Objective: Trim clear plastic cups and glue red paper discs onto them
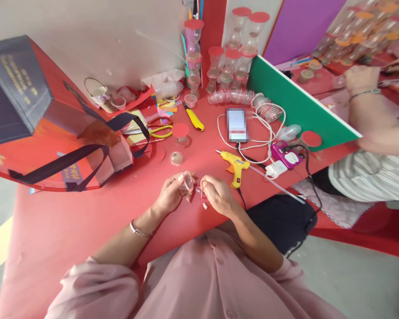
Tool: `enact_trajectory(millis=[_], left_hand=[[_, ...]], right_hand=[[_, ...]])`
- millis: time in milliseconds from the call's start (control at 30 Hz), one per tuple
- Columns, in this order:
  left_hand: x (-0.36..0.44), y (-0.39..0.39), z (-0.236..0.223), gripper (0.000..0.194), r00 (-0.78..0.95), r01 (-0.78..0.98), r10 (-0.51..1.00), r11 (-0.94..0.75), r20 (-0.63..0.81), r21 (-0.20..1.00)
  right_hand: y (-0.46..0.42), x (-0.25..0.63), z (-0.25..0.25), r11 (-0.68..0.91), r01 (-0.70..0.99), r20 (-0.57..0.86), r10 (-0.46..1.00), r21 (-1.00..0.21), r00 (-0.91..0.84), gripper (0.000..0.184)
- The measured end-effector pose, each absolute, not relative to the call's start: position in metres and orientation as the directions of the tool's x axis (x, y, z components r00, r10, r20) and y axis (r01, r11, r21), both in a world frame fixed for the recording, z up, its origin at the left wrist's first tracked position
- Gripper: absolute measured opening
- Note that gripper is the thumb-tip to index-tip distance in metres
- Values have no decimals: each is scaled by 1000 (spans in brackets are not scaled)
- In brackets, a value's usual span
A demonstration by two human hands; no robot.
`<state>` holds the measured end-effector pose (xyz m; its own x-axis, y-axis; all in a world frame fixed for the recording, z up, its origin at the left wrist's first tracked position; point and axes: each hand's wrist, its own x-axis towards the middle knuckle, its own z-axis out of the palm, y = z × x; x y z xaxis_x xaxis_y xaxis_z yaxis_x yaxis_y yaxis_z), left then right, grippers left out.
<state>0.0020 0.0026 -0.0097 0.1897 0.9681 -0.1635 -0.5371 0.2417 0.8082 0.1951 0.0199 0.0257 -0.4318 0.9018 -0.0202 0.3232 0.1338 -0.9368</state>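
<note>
My left hand [172, 191] is closed around a small clear plastic cup [187, 181], its rim turned toward the right. Close beside it, my right hand [217, 194] has its fingers pinched together; what lies between them is too small to make out. A few pale scraps [205, 205] lie on the red tabletop under the fingers. Just beyond the hands sits a clear domed cup [177, 158] with sandy stuff in it. Behind that stands a small hourglass-like piece with a red disc top [180, 130]. To the right lies a yellow glue gun [234, 166].
A large red bag [80, 102] stands at the left. Scissors [161, 128], a yellow cutter [194, 118], a phone [237, 125] with white cables and a pink power strip [286, 155] lie farther back. Past a green board [295, 102], another person's arm [364, 97] is working.
</note>
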Motion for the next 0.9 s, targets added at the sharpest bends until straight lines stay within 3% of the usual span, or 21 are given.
enact_trajectory(millis=[333,500,700,900], left_hand=[[3,3,-5,51,203,-549,968,236,-146,802],[4,2,-4,51,212,-552,972,206,-103,808],[5,1,-9,53,198,-538,977,177,-80,824],[6,1,-7,54,194,-540,977,179,-84,822]], right_hand=[[19,196,24,294,418,98,898,-859,-429,39],[20,197,31,204,307,64,910,-930,-410,25],[26,198,40,118,217,17,909,-969,-417,26],[23,198,39,7,231,-96,898,-973,-430,26]])
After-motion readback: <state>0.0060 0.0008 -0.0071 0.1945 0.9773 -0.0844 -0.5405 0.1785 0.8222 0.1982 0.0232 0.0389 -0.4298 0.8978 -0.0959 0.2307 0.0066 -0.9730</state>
